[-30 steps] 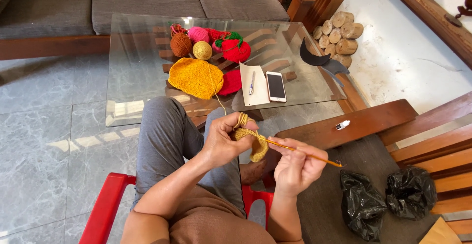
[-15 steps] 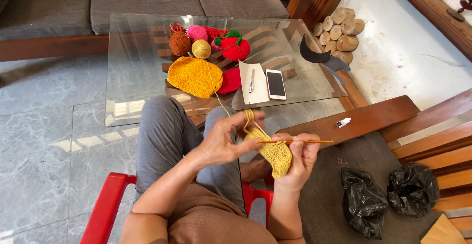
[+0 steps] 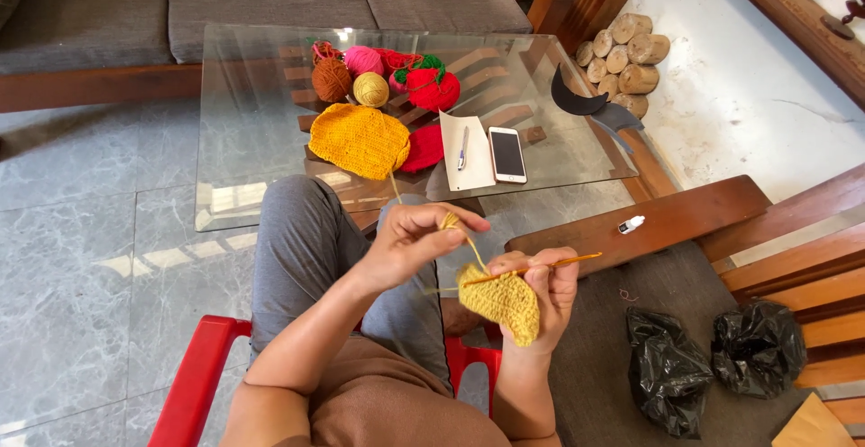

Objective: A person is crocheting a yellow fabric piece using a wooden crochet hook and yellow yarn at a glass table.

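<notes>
above the person's lap, the right hand (image 3: 541, 298) grips a yellow crochet piece (image 3: 502, 301) and an orange crochet hook (image 3: 541, 267) that points to the right. the left hand (image 3: 416, 241), just beside it, pinches the yellow yarn strand (image 3: 470, 247) that runs up to the piece. on the glass table (image 3: 243, 123), near its front edge, lie a round yellow crochet mat (image 3: 359, 141), a phone (image 3: 507, 154) and a pen (image 3: 462, 147) on paper. 4 yarn balls sit toward the middle.
</notes>
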